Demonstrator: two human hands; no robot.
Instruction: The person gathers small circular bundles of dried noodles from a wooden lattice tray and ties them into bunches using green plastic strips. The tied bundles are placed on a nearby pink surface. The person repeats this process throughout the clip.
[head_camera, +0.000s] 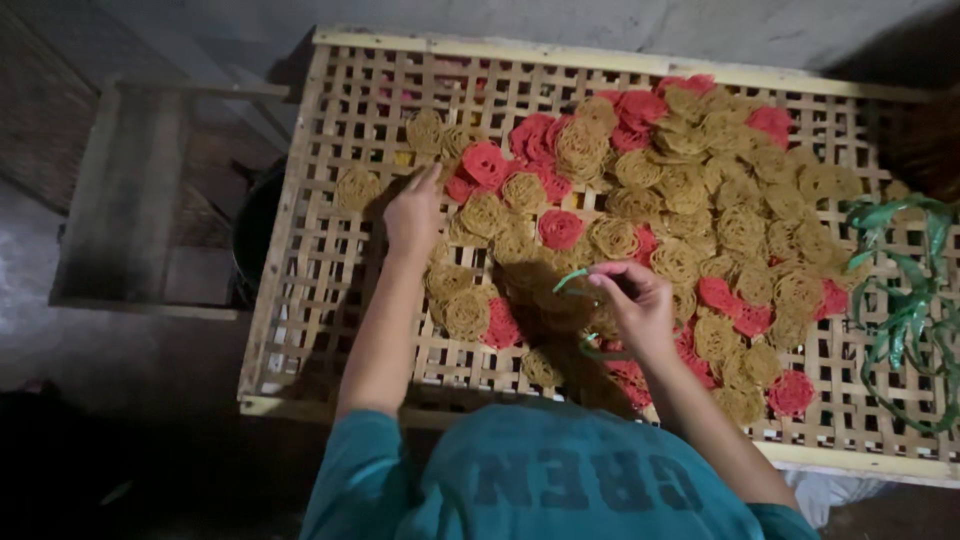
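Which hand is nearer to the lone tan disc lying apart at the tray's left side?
Left. The left hand rests on the lattice tray just right of the lone tan disc. The right hand is far off to the right, pinching a green strip over the pile.

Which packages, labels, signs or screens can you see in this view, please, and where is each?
None on the lattice tray.
Only lettering in view: dark block print across the person's teal shirt, bottom centre, below both arms.
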